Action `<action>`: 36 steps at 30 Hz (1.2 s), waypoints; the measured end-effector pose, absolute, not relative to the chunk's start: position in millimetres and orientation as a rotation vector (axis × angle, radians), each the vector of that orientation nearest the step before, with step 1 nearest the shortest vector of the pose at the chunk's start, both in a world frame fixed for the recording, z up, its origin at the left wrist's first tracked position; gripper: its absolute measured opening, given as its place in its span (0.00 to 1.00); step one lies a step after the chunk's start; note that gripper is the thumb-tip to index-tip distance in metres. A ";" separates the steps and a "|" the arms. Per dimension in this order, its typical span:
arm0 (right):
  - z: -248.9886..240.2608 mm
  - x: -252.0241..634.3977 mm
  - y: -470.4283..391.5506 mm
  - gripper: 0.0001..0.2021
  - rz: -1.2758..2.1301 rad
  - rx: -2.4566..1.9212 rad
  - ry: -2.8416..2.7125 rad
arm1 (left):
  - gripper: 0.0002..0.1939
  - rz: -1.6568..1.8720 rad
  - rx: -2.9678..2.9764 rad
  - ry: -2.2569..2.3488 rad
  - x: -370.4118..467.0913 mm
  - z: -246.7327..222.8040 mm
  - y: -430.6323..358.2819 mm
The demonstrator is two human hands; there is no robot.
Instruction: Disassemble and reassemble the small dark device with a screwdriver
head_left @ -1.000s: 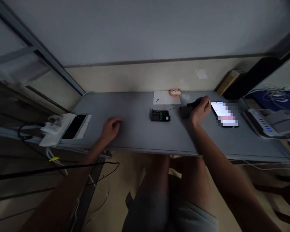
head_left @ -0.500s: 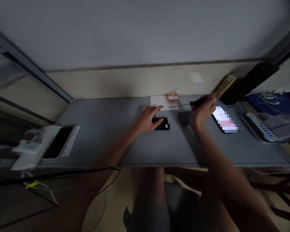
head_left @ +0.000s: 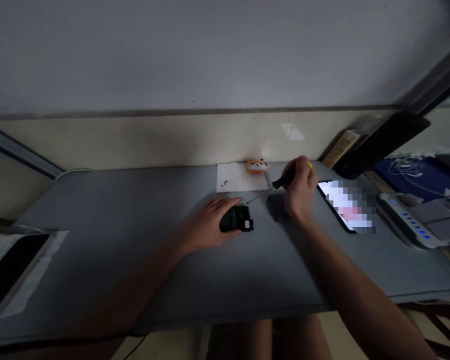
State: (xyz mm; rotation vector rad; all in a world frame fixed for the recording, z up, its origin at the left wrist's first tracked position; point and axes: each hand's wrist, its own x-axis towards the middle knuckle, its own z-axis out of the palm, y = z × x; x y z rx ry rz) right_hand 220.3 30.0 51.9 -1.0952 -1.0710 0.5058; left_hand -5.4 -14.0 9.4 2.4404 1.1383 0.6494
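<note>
Black casing (head_left: 243, 215), open with a board faintly green inside, lies on the grey surface (head_left: 135, 210), now held between thumb and fingers of the left hand (head_left: 206, 227), which a second ago was well apart from it; that appears to steady it. Closed around a screwdriver (head_left: 284, 179), the grip of the right hand (head_left: 301, 192) has brought the tip near the casing's upper right corner. Beyond, white paper (head_left: 228, 172) bears small dark bits (head_left: 225, 183) and an orange figure (head_left: 257, 166).
</note>
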 end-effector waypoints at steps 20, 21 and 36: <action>37.9 206.1 11.9 0.24 0.211 -0.958 -1.520 | 0.25 0.829 2.312 1.196 -0.6 1.3 -18.8; 37.6 205.6 11.2 0.23 0.198 -0.956 -1.536 | 0.25 0.832 2.317 1.191 -1.1 0.2 -18.8; 39.8 202.6 4.4 0.23 0.228 -0.995 -1.546 | 0.23 0.857 2.373 1.150 -2.8 -3.4 -15.9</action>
